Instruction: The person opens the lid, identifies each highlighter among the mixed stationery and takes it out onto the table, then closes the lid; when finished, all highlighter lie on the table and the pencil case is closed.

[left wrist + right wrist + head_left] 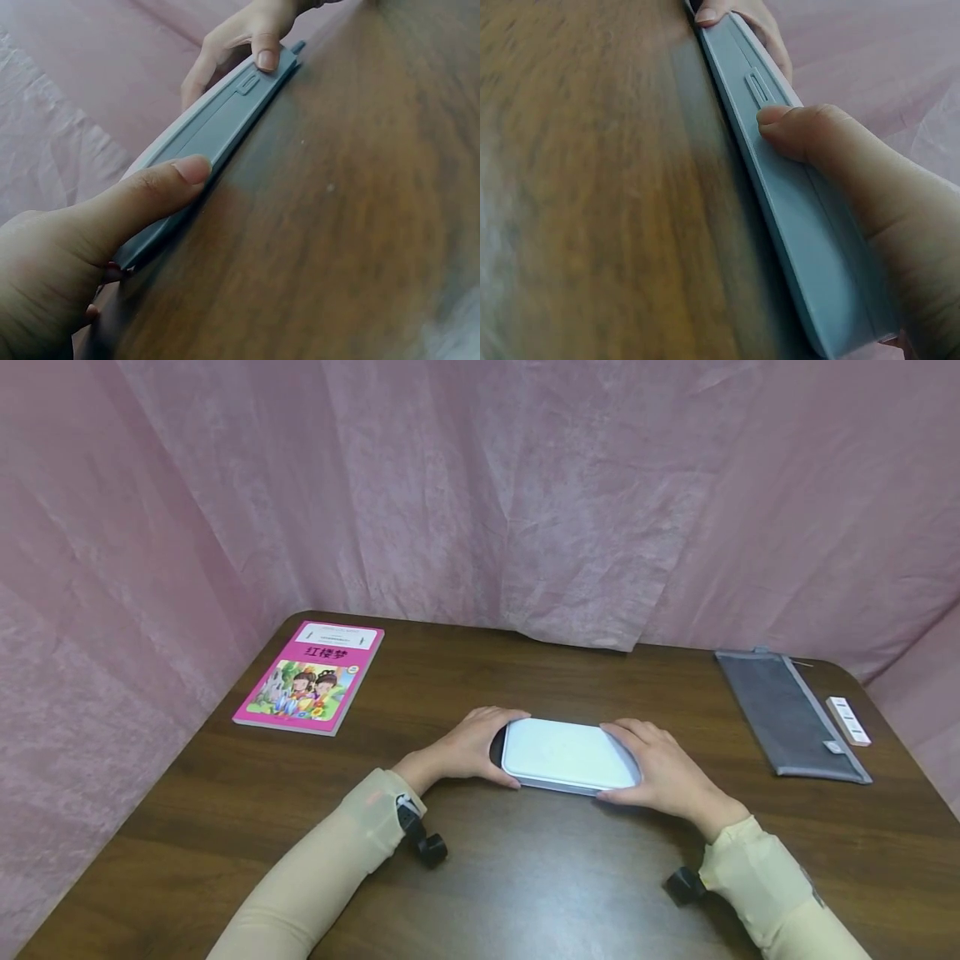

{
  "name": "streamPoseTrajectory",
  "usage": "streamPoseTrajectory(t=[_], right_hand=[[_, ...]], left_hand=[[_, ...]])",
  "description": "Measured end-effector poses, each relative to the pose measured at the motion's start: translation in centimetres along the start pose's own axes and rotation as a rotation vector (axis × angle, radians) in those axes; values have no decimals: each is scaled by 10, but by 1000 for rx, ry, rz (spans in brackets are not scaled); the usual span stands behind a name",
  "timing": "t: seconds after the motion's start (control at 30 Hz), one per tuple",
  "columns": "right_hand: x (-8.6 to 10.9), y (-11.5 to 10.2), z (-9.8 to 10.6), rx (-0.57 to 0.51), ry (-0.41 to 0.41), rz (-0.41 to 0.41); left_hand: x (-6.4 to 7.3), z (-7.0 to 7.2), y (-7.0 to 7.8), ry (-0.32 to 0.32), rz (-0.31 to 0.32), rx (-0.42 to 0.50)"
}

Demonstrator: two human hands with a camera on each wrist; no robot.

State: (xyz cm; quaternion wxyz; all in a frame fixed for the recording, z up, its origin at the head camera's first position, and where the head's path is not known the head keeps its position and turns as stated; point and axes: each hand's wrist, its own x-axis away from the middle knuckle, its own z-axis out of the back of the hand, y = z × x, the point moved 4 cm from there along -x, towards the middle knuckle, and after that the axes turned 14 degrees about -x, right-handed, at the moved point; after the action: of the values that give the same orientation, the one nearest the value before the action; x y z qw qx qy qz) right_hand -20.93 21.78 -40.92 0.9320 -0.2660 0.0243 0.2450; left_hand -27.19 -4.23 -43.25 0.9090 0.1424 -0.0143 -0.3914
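Observation:
A flat rectangular case [573,753] with a white lid and blue-grey sides lies between both hands, close over the table. My left hand [474,745] grips its left end, thumb along the front side and fingers round the back. At the other end, my right hand [660,770] holds it the same way. In the left wrist view, the case's long side [225,124] shows a small raised latch and a seam. The right wrist view has my right thumb [810,135] pressing that side beside the latch. The far fingers are partly hidden behind the case.
A pink picture-cover book [311,681] lies at the table's back left. Toward the back right are a grey mesh zip pouch [787,718] and a small white box [849,721]. Pink curtains [480,502] hang behind the brown wooden table [487,893].

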Motion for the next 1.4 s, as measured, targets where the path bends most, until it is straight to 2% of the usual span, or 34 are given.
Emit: streamPoseTrajectory(t=[0.4,0.67,0.97,1.17,1.4], right_hand=[[-2,5,0,-48,21,2],[-2,9,5,-136,-14,-56],[-5,5,12,-95,-60,-45],[-3,-1,19,-65,-106,-47],[-2,-12,27,-65,-82,-30]], left_hand=[[2,-2,2,0,13,11],[2,-3,4,1,13,20],[-1,-2,3,24,-5,0],[0,-1,4,-1,-23,-8],[5,3,2,8,-14,1]])
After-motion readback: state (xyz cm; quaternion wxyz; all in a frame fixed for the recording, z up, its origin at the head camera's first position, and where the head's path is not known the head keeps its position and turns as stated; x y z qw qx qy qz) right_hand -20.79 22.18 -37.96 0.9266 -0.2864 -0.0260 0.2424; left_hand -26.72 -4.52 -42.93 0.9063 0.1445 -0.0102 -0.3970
